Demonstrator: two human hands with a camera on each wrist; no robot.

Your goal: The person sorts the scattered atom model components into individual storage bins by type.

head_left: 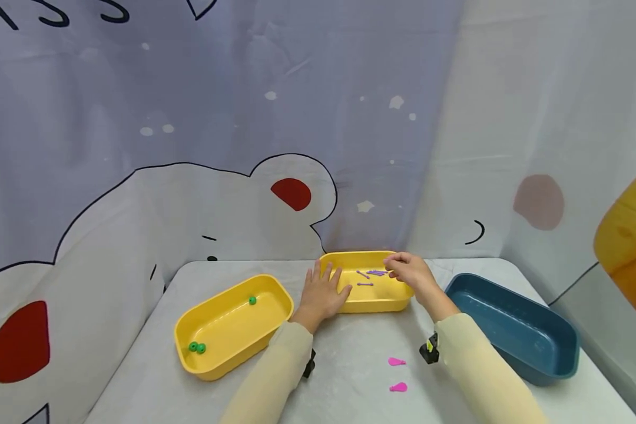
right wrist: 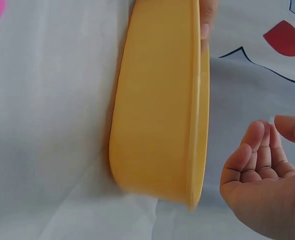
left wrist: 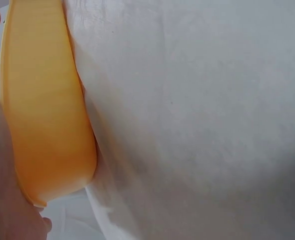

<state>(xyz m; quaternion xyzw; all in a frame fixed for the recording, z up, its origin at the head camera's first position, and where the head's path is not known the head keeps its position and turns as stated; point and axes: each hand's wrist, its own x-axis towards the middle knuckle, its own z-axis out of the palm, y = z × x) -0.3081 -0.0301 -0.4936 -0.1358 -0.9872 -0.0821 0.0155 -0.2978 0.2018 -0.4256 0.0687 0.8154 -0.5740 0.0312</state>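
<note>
At the back of the table stands a yellow tray (head_left: 372,305) with several thin purple sticks (head_left: 365,284), knobbed at their ends. My left hand (head_left: 319,296) lies over the tray's left end, fingers spread across the rim. In the left wrist view, that hand (left wrist: 10,192) overlaps the tray's yellow side (left wrist: 50,115). My right hand (head_left: 410,272) hangs over the tray's right end, close beside the sticks. The right wrist view shows this hand (right wrist: 265,172) with bent fingers, thumb tip near the fingertips; I cannot tell if they pinch something small.
Another yellow tray (head_left: 228,327), front left, contains three green beads (head_left: 252,300). On the right stands a dark blue tray (head_left: 509,330). Two small pink teardrop-shaped pieces (head_left: 398,387) lie on the white-covered table between the arms. A printed curtain (head_left: 217,118) hangs behind.
</note>
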